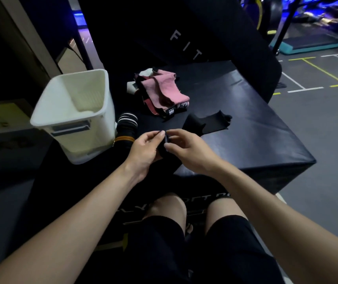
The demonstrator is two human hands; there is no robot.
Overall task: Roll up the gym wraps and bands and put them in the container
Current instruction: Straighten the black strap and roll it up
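Note:
Between my two hands is a small black wrap (pixel 162 149), partly rolled. My left hand (pixel 146 149) cups it from the left with curled fingers. My right hand (pixel 186 149) pinches its top end from the right. A white plastic container (pixel 75 113) stands to the left on the black padded box (pixel 246 124). Against the container lies a black wrap with white and orange stripes (pixel 126 128). Further back sits a heap of pink and black wraps (pixel 162 93). A flat black band (pixel 207 123) lies just beyond my right hand.
The padded box ends at a corner on the right (pixel 307 160), with grey gym floor and painted lines beyond. A black padded block marked FIT (pixel 186 44) rises behind the heap. My knees (pixel 170 206) are below the box's front edge.

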